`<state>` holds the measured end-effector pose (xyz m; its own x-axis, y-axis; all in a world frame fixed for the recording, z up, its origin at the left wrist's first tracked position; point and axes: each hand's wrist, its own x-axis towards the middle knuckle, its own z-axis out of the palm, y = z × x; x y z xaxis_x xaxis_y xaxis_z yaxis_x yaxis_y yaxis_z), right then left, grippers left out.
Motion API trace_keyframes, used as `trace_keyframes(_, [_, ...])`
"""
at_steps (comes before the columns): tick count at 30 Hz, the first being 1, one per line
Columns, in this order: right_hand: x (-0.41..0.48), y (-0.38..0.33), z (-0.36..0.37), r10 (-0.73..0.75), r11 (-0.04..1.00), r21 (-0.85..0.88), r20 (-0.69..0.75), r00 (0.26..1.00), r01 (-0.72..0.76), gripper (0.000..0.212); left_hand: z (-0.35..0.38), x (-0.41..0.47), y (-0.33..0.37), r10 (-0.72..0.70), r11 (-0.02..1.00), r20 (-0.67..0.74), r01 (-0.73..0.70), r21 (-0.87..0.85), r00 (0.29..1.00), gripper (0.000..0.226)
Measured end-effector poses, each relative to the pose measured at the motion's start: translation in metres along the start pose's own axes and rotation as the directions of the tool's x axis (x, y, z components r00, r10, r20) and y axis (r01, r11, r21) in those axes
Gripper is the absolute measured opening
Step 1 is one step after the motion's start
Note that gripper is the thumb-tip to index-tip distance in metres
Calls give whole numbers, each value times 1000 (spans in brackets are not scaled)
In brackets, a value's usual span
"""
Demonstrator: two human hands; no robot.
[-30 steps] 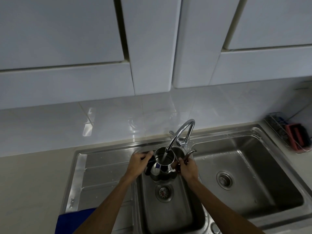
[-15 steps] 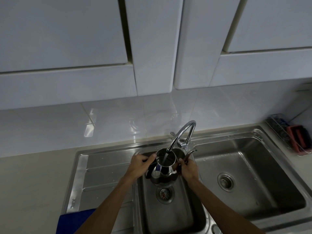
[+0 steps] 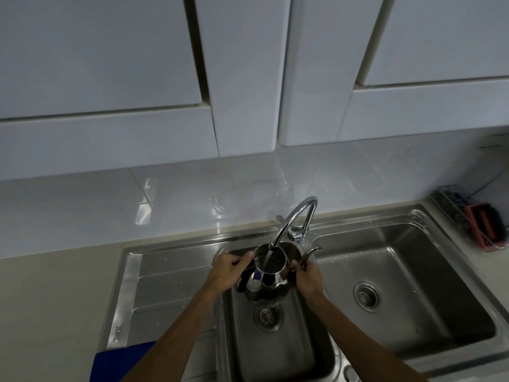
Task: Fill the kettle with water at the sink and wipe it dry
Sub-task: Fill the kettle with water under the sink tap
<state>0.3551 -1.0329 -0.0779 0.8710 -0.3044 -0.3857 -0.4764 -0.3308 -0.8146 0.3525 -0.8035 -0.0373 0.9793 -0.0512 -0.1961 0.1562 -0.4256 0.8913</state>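
shiny steel kettle (image 3: 266,282), lid off, upright under running tap (image 3: 296,219), seemingly part-filled.

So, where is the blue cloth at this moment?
In the head view the blue cloth lies at the bottom left, on the near edge of the drainboard, just left of the left forearm.

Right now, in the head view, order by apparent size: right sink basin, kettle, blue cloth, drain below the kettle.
1. right sink basin
2. kettle and blue cloth: too alike, cloth cropped by frame
3. drain
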Motion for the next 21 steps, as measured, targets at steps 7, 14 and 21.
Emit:
trace_keyframes(7, [-3, 2, -2, -8, 999, 43, -2, 1000, 8, 10, 7, 6, -11, 36, 996, -147, -23, 90, 988, 61])
trace_keyframes(14, [-2, 2, 4, 61, 996, 60, -48, 997, -58, 21, 11, 10, -8, 29, 989, -197, 0, 145, 980, 54])
trace_keyframes(21, [-2, 10, 7, 81, 993, 92, -40, 996, -77, 21, 15, 13, -3, -33, 977, -261, 86, 195, 965, 48])
